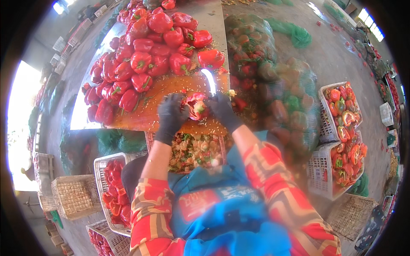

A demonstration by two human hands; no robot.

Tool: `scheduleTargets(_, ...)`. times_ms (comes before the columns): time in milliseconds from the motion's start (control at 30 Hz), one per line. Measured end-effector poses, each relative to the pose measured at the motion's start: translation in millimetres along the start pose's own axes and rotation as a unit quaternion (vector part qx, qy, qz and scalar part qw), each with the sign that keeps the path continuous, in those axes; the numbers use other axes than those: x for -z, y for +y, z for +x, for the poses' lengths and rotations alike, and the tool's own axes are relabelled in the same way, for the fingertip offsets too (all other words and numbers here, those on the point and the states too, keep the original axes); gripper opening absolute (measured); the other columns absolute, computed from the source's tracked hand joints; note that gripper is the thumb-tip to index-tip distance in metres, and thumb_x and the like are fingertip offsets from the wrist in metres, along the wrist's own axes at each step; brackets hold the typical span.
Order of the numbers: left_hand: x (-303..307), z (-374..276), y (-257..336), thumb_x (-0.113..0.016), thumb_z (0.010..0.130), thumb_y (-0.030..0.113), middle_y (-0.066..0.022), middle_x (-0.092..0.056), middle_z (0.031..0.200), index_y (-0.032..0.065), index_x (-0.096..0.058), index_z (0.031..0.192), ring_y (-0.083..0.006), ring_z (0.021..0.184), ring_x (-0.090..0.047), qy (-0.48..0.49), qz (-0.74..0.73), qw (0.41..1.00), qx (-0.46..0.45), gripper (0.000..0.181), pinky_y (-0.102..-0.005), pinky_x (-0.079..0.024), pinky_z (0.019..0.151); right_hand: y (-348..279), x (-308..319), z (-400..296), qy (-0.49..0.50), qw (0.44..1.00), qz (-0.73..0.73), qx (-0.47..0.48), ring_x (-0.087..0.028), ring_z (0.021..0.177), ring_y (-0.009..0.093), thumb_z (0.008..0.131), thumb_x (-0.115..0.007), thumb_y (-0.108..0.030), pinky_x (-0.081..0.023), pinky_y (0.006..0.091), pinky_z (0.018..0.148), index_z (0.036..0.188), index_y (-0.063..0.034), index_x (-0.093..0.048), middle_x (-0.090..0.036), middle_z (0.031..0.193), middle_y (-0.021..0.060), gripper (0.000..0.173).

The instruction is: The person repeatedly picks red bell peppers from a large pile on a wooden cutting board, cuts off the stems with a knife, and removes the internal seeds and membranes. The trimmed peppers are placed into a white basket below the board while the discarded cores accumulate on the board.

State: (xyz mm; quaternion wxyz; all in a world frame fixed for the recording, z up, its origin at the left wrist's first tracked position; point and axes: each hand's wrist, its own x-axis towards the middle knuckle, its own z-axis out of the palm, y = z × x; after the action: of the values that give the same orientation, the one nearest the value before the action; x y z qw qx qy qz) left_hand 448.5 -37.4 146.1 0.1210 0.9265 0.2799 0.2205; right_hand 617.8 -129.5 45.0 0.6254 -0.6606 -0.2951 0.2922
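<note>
A red bell pepper, cut open with its pale core showing [196,107], lies between my two dark-gloved hands on the orange board [150,110]. My left hand [173,112] is at the pepper's left side, fingers curled against it. My right hand [221,107] is at its right and has a knife with a bright curved blade [209,81] pointing away from me. Pale seeds are scattered over the board. Beyond the hands, whole red bell peppers [141,62] are heaped on the table, one [211,59] apart at the right.
Below the board's near edge is a crate of cores and scraps [195,152]. A crate of red pepper pieces [115,192] stands at left. Mesh sacks of peppers [288,102] lean at the table's right; crates of cut peppers [347,163] stand farther right.
</note>
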Motion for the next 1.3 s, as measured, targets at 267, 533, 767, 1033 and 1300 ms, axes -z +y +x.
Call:
scheduleTargets(267, -54, -6, -6, -0.069, 0.074, 0.005, -0.0071, -0.064, 0.084, 0.0017, -0.062, 0.098, -0.0123, 0.078, -0.057, -0.155, -0.474, 0.857, 0.13, 0.026, -0.0291, -0.048, 0.072, -41, -4, -27, -0.013, 0.997, -0.064, 0.037, -0.043, 0.058, 0.012, 0.079, -0.068, -0.015, -0.037, 0.0313, 0.054, 0.075, -0.0045, -0.049, -0.046, 0.063, 0.0024, 0.022)
scheduleTargets(533, -67, -16, 3, -0.07, 0.074, 0.005, -0.0033, -0.058, 0.073, 0.0018, -0.057, 0.088, -0.0095, 0.07, -0.051, 0.017, -0.332, 0.923, 0.195, 0.019, -0.0287, -0.046, 0.064, -4, -12, -18, 0.042, 0.996, -0.078, 0.033, -0.055, 0.066, 0.03, 0.075, -0.068, -0.021, -0.043, 0.041, 0.062, 0.08, 0.0002, -0.055, -0.057, 0.07, 0.0166, 0.026)
scheduleTargets(767, -32, -39, -26, -0.074, 0.079, 0.016, -0.0022, -0.061, 0.074, 0.0005, -0.06, 0.091, -0.0084, 0.066, -0.054, -0.059, -0.67, 0.691, 0.264, 0.024, -0.026, -0.044, 0.058, 5, -10, -14, 0.061, 0.998, -0.034, 0.005, -0.051, 0.061, 0.027, 0.074, -0.068, -0.025, -0.042, 0.041, 0.06, 0.076, -0.0007, -0.051, -0.052, 0.065, 0.014, 0.029)
scheduleTargets(1033, 56, -49, 4, -0.066, 0.076, 0.013, -0.0095, -0.064, 0.094, 0.0074, -0.059, 0.101, -0.0296, 0.091, -0.062, -0.115, 0.103, 0.986, -0.059, 0.026, -0.0392, -0.052, 0.075, -15, -1, 1, 0.112, 0.989, 0.081, 0.046, -0.052, 0.059, 0.017, 0.074, -0.069, -0.014, -0.044, 0.0345, 0.057, 0.082, -0.0028, -0.055, -0.055, 0.065, 0.0067, 0.02)
scheduleTargets(1300, 17, 11, -45, -0.06, 0.074, 0.011, -0.0106, -0.064, 0.102, 0.0101, -0.059, 0.105, -0.0302, 0.091, -0.062, -0.311, 0.223, 0.923, -0.037, 0.031, -0.0401, -0.05, 0.077, -53, -28, -45, -0.021, 0.997, 0.068, 0.019, -0.053, 0.056, 0.011, 0.081, -0.068, -0.013, -0.044, 0.0301, 0.051, 0.089, -0.0022, -0.058, -0.055, 0.062, 0.0032, 0.017)
